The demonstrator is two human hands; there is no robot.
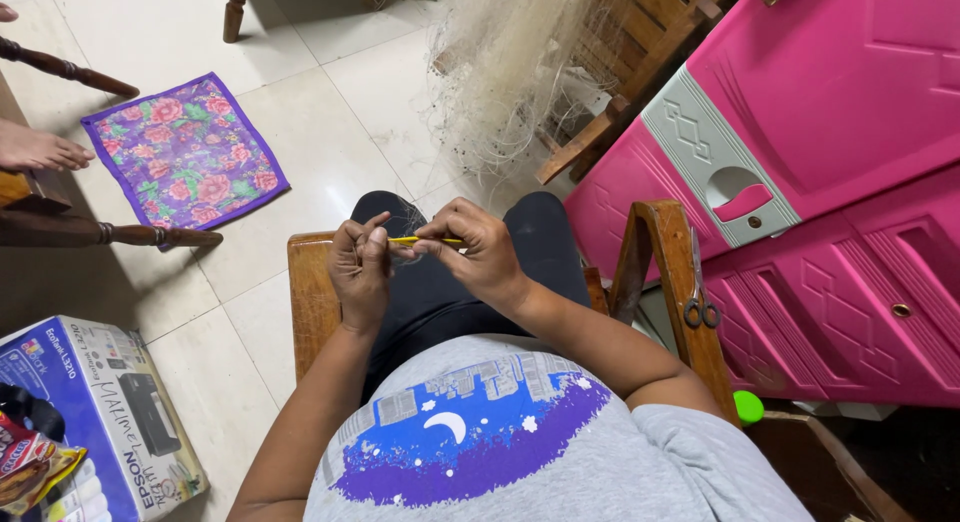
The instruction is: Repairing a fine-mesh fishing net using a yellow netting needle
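Observation:
My right hand (pixel 482 250) pinches a thin yellow needle-like tool (pixel 420 241) held level over my lap. Facing it, my left hand (pixel 360 265) has its fingers closed around fine pale netting thread at the tool's left tip. Both hands meet above my knees, which are in dark trousers. A heap of pale fishing net (pixel 505 67) hangs ahead of my knees, and thin strands run from it toward my hands. I sit on a wooden chair (pixel 312 297).
Scissors (pixel 699 304) hang on the chair's right wooden armrest (pixel 668 272). A pink plastic cabinet (pixel 830 162) stands at the right. On the tiled floor lie a purple floral mat (pixel 185 152) and a printer box (pixel 95 412). Another person's bare foot (pixel 40 147) rests at the left edge.

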